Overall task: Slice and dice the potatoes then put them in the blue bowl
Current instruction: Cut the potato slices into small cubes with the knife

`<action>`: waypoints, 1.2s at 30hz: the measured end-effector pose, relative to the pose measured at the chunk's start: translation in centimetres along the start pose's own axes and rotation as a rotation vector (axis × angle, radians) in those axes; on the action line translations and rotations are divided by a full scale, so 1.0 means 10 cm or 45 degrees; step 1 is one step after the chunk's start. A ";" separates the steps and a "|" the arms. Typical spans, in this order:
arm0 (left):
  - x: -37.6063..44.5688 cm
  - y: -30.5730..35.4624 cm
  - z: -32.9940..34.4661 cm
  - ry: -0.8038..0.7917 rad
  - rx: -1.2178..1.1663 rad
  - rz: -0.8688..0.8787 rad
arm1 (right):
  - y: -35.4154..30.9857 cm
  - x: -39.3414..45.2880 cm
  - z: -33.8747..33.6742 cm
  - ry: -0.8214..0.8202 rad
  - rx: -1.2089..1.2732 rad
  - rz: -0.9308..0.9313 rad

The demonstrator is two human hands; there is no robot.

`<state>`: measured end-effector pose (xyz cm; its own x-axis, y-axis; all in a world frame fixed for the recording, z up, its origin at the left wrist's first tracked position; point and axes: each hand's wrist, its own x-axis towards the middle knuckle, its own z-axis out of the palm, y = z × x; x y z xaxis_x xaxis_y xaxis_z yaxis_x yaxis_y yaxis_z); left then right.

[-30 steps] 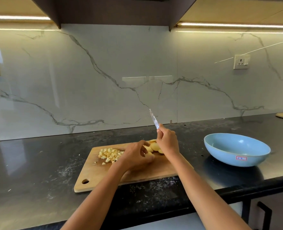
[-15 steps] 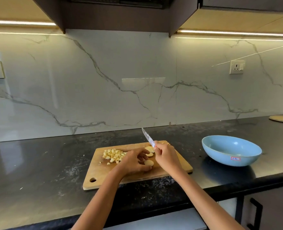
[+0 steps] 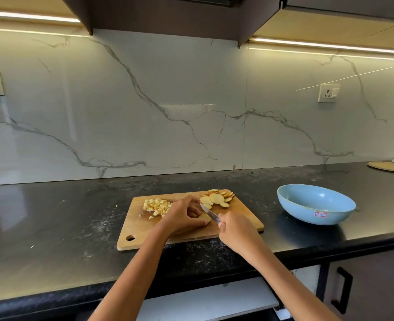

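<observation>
Head view looks down on a dark, speckled stone surface (image 3: 52,228) backed by glossy white marble veined in grey. A rectangular wooden cutting board (image 3: 244,218) with rounded corners and a hanging hole lies on it. The left hand (image 3: 182,216) curls its grip over a pale round potato slice (image 3: 204,217), pinning it flat to the board. The right hand (image 3: 235,230) has its grip wrapped tight around the handle of a small knife (image 3: 211,214), whose thin metal blade angles across that slice. Small yellowish potato cubes (image 3: 157,206) sit heaped on the board's left part; thin round potato slices (image 3: 219,197), some with brown skin edges, overlap at the far right corner. The smooth, shallow blue bowl (image 3: 316,205) stands on the surface right of the board, apart from it, with a small sticker on its side.
</observation>
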<state>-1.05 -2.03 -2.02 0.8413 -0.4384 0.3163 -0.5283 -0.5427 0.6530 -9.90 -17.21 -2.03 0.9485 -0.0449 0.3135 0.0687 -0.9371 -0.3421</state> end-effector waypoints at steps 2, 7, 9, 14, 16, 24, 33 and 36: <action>0.00 0.00 -0.01 -0.007 -0.006 -0.008 | -0.04 -0.01 -0.03 -0.015 -0.007 0.020; 0.00 0.02 -0.01 -0.017 -0.021 -0.029 | -0.08 0.01 -0.06 -0.073 -0.012 0.065; 0.00 0.02 -0.01 -0.019 -0.025 -0.030 | -0.10 0.00 -0.07 -0.080 -0.030 0.066; 0.01 0.02 -0.01 -0.007 -0.008 -0.032 | -0.24 0.01 -0.11 -0.091 -0.196 0.013; 0.01 0.03 -0.01 -0.003 -0.011 -0.040 | -0.30 0.02 -0.14 -0.132 -0.199 -0.004; 0.02 0.03 -0.01 -0.096 0.077 -0.004 | -0.16 -0.25 -0.15 -0.167 -0.212 -0.005; 0.06 0.04 0.00 -0.182 0.241 0.069 | -0.16 -0.26 -0.22 -0.166 -0.244 -0.033; 0.04 0.07 0.01 -0.189 0.197 0.122 | -0.18 -0.23 -0.27 -0.176 -0.268 -0.045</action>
<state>-1.07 -2.65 -1.48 0.7662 -0.5878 0.2597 -0.6260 -0.5916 0.5081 -13.07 -16.31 0.23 0.9809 0.0232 0.1932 0.0502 -0.9894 -0.1364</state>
